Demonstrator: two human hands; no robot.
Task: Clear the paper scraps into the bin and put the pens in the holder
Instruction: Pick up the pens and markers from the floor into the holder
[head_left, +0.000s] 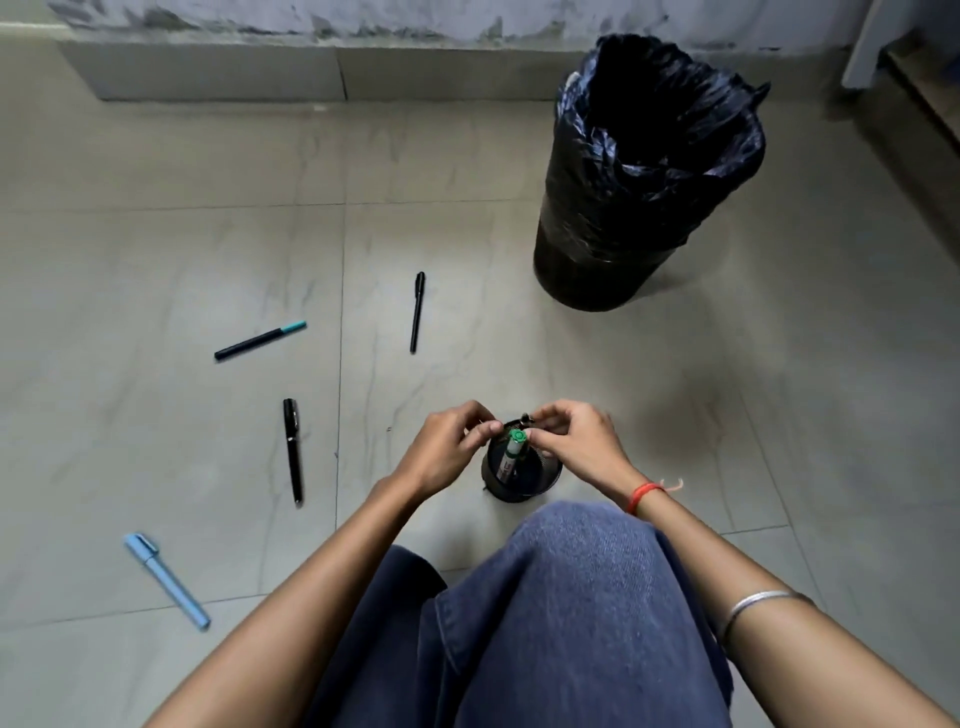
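Note:
A black mesh pen holder (524, 480) stands on the floor in front of my knee. A white marker with a green cap (514, 441) leans inside it. My left hand (447, 449) grips the holder's rim on the left side. My right hand (576, 441) pinches the top of the green-capped marker, and a dark pen tip (525, 417) shows between its fingers. Several pens lie loose on the floor: a black pen with a teal cap (260, 340), a black pen (417, 312), a black clip pen (292, 449) and a light blue pen (166, 579). I see no paper scraps.
A black bin with a black liner (644, 171) stands at the back right, its mouth open. My knee in blue denim (561, 623) fills the lower middle. A low grey ledge and wall (218, 73) run along the back. The floor is pale tile.

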